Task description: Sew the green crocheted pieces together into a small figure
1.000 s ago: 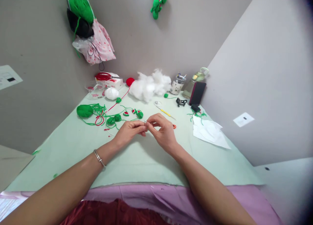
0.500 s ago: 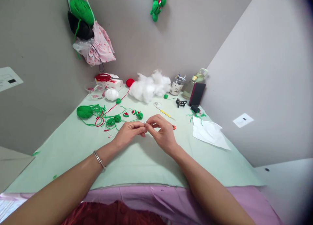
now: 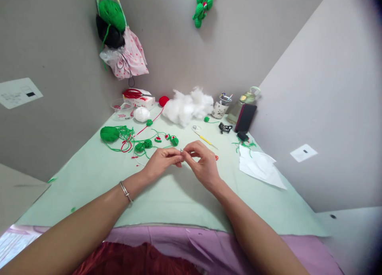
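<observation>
Pink dotted bag (image 3: 135, 58), hanging on wall beside black pouch (image 3: 110, 35). Red-handled scissors (image 3: 133, 93), lying across white box (image 3: 145, 102). Clear plastic tub (image 3: 123, 111), sitting near box. Cup (image 3: 220, 108), standing on table (image 3: 179, 205), holding pens. Greenish bottle (image 3: 234, 112), standing behind dark phone (image 3: 246, 117); phone leaning upright. Black claw clip (image 3: 225, 127), lying near phone. White sheet (image 3: 261, 167), lying at table's right side. Pale wall plates (image 3: 303, 153), showing on left and right walls.
</observation>
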Demonstrator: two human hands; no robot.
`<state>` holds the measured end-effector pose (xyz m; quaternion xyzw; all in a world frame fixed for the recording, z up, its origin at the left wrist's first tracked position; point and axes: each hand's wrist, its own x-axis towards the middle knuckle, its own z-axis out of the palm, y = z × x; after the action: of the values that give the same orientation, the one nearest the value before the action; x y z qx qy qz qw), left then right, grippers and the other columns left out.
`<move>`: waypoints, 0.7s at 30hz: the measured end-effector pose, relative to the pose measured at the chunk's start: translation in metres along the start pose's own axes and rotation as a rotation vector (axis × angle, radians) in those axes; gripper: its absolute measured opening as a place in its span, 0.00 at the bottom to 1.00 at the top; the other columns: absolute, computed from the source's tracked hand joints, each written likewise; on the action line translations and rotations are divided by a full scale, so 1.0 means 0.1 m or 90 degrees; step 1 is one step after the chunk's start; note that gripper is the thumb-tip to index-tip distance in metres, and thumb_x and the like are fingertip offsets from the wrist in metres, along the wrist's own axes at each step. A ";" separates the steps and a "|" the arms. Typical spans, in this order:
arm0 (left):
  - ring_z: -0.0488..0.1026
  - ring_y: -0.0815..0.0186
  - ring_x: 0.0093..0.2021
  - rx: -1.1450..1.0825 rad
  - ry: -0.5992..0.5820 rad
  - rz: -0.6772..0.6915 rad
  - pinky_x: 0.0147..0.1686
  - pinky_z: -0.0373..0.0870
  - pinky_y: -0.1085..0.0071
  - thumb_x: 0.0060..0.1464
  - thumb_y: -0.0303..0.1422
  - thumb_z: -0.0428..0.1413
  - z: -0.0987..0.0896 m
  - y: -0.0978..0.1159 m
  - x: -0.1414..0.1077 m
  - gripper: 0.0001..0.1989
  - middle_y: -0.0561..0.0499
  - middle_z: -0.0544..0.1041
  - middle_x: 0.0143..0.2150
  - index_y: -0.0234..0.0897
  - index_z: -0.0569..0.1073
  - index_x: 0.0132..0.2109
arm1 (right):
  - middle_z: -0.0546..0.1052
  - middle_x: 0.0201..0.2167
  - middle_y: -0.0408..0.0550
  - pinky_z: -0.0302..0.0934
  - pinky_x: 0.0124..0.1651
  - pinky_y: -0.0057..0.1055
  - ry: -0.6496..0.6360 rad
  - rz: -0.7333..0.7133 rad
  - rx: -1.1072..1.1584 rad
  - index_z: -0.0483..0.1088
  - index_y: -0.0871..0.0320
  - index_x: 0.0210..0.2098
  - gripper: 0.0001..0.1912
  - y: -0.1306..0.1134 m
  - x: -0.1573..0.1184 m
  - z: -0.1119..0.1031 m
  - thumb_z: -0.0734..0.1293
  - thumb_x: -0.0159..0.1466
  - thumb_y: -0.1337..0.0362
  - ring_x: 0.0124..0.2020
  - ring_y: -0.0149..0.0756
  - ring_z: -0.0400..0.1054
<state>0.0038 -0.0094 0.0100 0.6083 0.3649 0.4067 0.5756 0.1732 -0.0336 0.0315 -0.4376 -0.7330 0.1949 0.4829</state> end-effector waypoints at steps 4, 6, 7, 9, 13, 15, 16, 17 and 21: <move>0.73 0.66 0.32 0.006 0.001 0.009 0.41 0.68 0.69 0.51 0.39 0.63 0.00 0.00 0.00 0.11 0.52 0.77 0.27 0.35 0.80 0.30 | 0.73 0.31 0.46 0.70 0.36 0.30 -0.003 0.000 -0.006 0.71 0.56 0.30 0.06 0.00 0.00 0.00 0.66 0.64 0.68 0.33 0.33 0.69; 0.73 0.66 0.32 0.005 0.000 0.011 0.41 0.67 0.70 0.52 0.39 0.63 0.00 -0.01 0.00 0.10 0.53 0.77 0.28 0.35 0.80 0.30 | 0.73 0.31 0.46 0.70 0.36 0.30 -0.003 0.000 -0.007 0.71 0.56 0.30 0.06 0.00 0.00 0.00 0.66 0.64 0.68 0.33 0.33 0.69; 0.73 0.66 0.32 0.006 0.000 0.011 0.41 0.67 0.70 0.52 0.39 0.63 -0.01 -0.01 0.00 0.10 0.53 0.77 0.28 0.35 0.80 0.31 | 0.73 0.31 0.46 0.70 0.36 0.30 -0.004 0.001 -0.008 0.71 0.56 0.30 0.06 0.00 0.00 0.00 0.66 0.65 0.68 0.33 0.33 0.69; 0.73 0.66 0.32 0.009 0.000 0.015 0.41 0.67 0.69 0.52 0.38 0.62 -0.01 -0.02 0.01 0.10 0.52 0.77 0.27 0.35 0.81 0.31 | 0.73 0.31 0.46 0.70 0.36 0.31 -0.008 0.004 -0.012 0.71 0.56 0.30 0.07 0.00 0.00 0.00 0.66 0.65 0.68 0.33 0.34 0.70; 0.73 0.65 0.33 0.011 -0.003 0.017 0.41 0.67 0.69 0.51 0.38 0.62 -0.01 -0.04 0.01 0.10 0.51 0.78 0.30 0.35 0.81 0.32 | 0.73 0.32 0.46 0.70 0.37 0.32 -0.015 0.002 -0.016 0.71 0.55 0.30 0.07 0.00 0.00 0.00 0.66 0.65 0.67 0.33 0.34 0.70; 0.73 0.66 0.32 0.002 -0.006 0.014 0.40 0.68 0.69 0.51 0.38 0.62 -0.01 -0.04 0.01 0.10 0.51 0.78 0.31 0.35 0.81 0.32 | 0.73 0.32 0.46 0.70 0.37 0.32 -0.017 0.002 -0.017 0.71 0.55 0.30 0.07 0.00 -0.01 0.00 0.66 0.65 0.68 0.33 0.34 0.70; 0.73 0.66 0.32 -0.003 -0.007 0.014 0.40 0.68 0.69 0.51 0.38 0.62 0.00 -0.04 0.01 0.10 0.51 0.78 0.32 0.35 0.81 0.32 | 0.73 0.32 0.46 0.69 0.37 0.32 -0.017 0.004 -0.016 0.71 0.55 0.30 0.07 -0.01 -0.01 0.00 0.66 0.64 0.68 0.33 0.34 0.69; 0.73 0.66 0.31 -0.008 -0.006 0.015 0.40 0.69 0.69 0.50 0.38 0.62 0.00 -0.03 0.01 0.10 0.51 0.78 0.31 0.35 0.81 0.32 | 0.73 0.32 0.46 0.69 0.36 0.32 -0.016 0.008 -0.013 0.71 0.55 0.29 0.06 -0.01 -0.01 0.01 0.66 0.64 0.67 0.33 0.34 0.69; 0.72 0.66 0.30 -0.018 0.000 0.012 0.38 0.69 0.69 0.49 0.37 0.63 0.02 0.00 0.00 0.09 0.52 0.77 0.30 0.35 0.81 0.32 | 0.74 0.31 0.46 0.68 0.36 0.31 -0.011 0.062 0.045 0.73 0.56 0.29 0.05 0.00 0.02 -0.01 0.68 0.63 0.65 0.33 0.34 0.70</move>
<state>0.0052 -0.0099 0.0097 0.6034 0.3532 0.4173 0.5806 0.1742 -0.0317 0.0334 -0.4536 -0.7077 0.2479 0.4815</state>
